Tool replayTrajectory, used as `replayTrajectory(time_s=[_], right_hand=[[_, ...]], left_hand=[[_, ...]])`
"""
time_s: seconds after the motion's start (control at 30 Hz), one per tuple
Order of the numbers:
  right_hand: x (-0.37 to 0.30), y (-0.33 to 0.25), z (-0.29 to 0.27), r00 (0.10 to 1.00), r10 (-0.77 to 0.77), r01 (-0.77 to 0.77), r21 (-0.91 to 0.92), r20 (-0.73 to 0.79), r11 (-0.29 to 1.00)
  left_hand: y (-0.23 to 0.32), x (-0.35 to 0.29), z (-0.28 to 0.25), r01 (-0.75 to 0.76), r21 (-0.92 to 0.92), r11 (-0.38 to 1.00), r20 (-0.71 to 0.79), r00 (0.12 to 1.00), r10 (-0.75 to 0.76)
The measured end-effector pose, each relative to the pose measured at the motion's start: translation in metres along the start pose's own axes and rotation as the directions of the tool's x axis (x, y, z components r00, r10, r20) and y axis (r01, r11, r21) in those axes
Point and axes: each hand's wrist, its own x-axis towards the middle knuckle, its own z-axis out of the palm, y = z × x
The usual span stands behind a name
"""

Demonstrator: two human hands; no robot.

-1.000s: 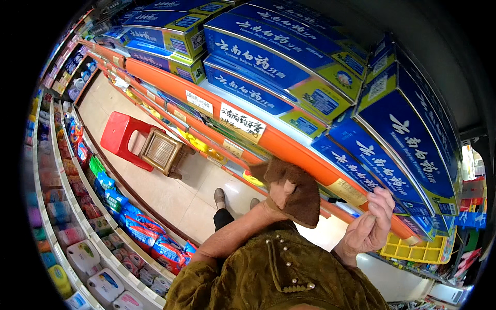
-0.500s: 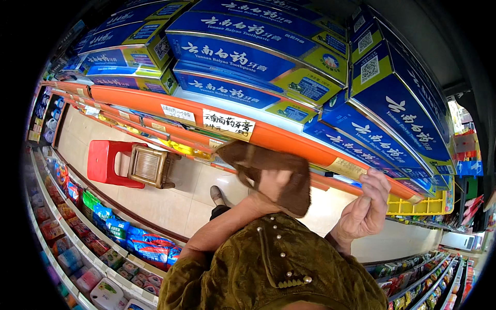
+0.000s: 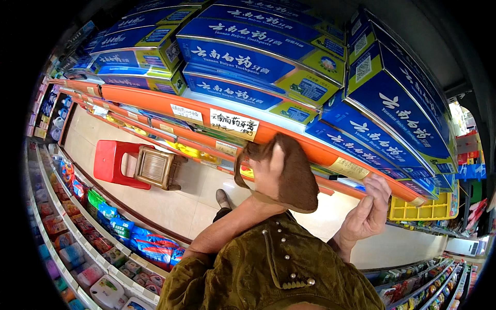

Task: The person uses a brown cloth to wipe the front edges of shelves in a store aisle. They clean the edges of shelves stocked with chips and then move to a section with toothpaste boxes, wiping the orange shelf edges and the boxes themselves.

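A brown cloth is bunched in my left hand, whose blurred fingers are closed on it. The cloth's top reaches the orange shelf edge, just right of a white handwritten price label. Farther right, the curled fingers of my right hand have their tips at the same shelf edge, beside a yellowish label. Blue toothpaste boxes stand stacked on the shelf above both hands.
Lower shelves with yellow goods run below the orange edge. A red stool and a brown stool stand on the tiled floor. Shelves of blue packets lie behind at left. A yellow basket is at the right.
My left hand and the cloth have shifted slightly right, uncovering the lower edge of the white price label. My right hand stays at the shelf edge. The view has moved a little.
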Motion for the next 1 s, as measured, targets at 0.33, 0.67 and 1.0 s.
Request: replayTrajectory(time_s=[0.33,0.67,1.0], right_hand=[[0.003,-0.014,0.011,0.996,-0.046,0.039,0.09,0.073,0.995],[0.021,-0.035,0.091,0.868,-0.364,0.325,0.167,0.337,0.931],[0.022,-0.039,0.124,0.858,-0.377,0.386,0.047,0.349,0.921]], left_hand=[[-0.01,0.001,-0.037,0.579,-0.646,0.498,0.385,0.81,-0.443],[-0.084,-0.035,-0.112,0.2,0.058,0.978,-0.261,0.949,-0.179],[-0.145,0.018,-0.108,0.169,0.275,0.946,-0.301,0.95,-0.082]])
